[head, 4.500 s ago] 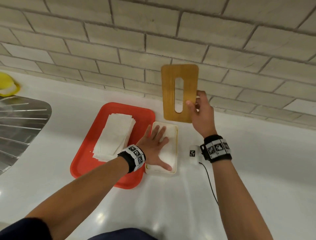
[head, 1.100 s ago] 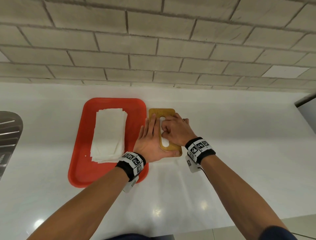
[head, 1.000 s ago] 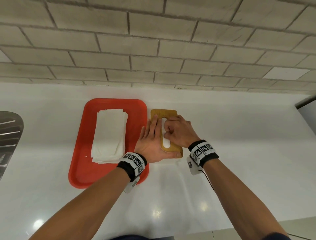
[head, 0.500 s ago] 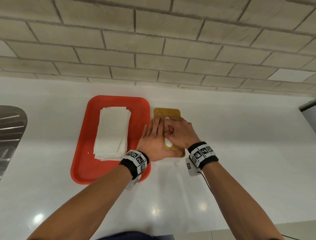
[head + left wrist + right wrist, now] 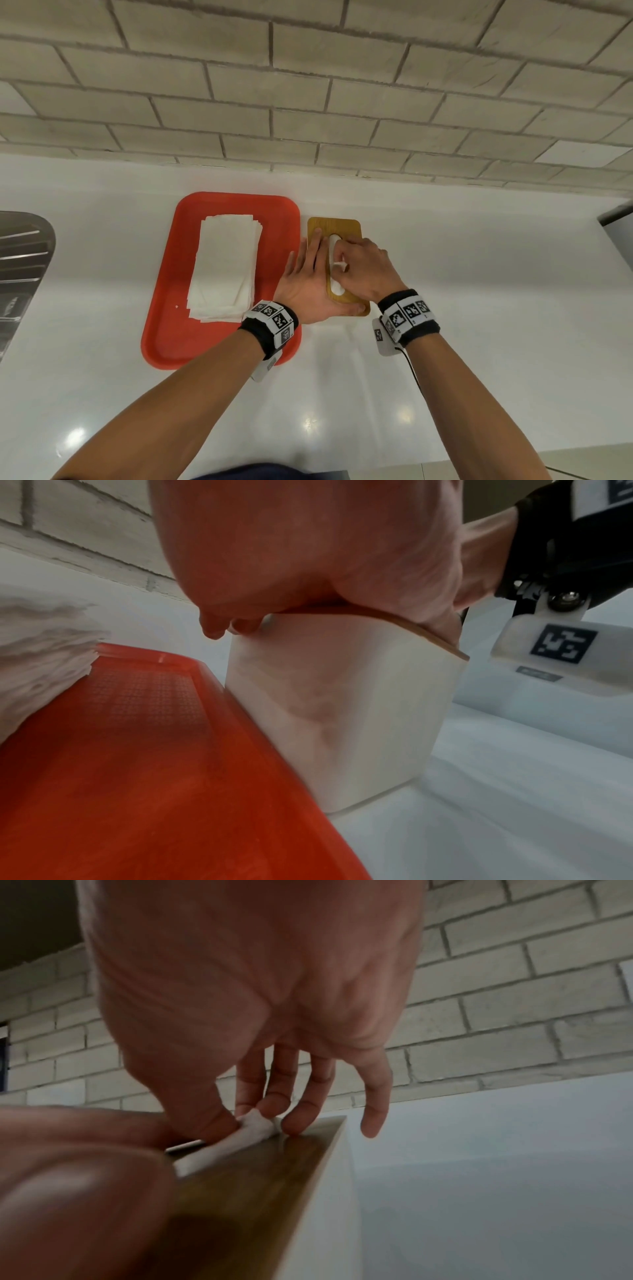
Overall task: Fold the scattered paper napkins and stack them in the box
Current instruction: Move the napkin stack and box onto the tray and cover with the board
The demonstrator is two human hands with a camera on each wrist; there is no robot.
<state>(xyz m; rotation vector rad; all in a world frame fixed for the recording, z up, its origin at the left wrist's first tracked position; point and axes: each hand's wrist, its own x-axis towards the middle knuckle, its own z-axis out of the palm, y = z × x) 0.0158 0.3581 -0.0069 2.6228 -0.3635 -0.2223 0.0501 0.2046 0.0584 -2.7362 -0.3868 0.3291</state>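
A white napkin box (image 5: 342,710) stands on the counter right of the red tray, closed by a wooden lid (image 5: 346,228) with a long slot. My left hand (image 5: 308,284) lies flat on the lid's left side with straight fingers, pressing it down. My right hand (image 5: 359,270) is over the slot, and its thumb and fingers pinch a tuft of white napkin (image 5: 253,1127) that sticks up through the slot. A stack of folded white napkins (image 5: 226,267) lies on the red tray (image 5: 164,329). The box's inside is hidden by the lid.
A metal sink drainer (image 5: 20,260) sits at the far left. The brick wall (image 5: 308,85) runs along the back of the white counter (image 5: 479,308). A dark edge of some object (image 5: 616,222) shows at the far right.
4.5 s ago my right hand held the lid up in the air and my left hand pressed the napkins in the open box. Now the lid sits on the box and my right hand pinches napkin at the slot.
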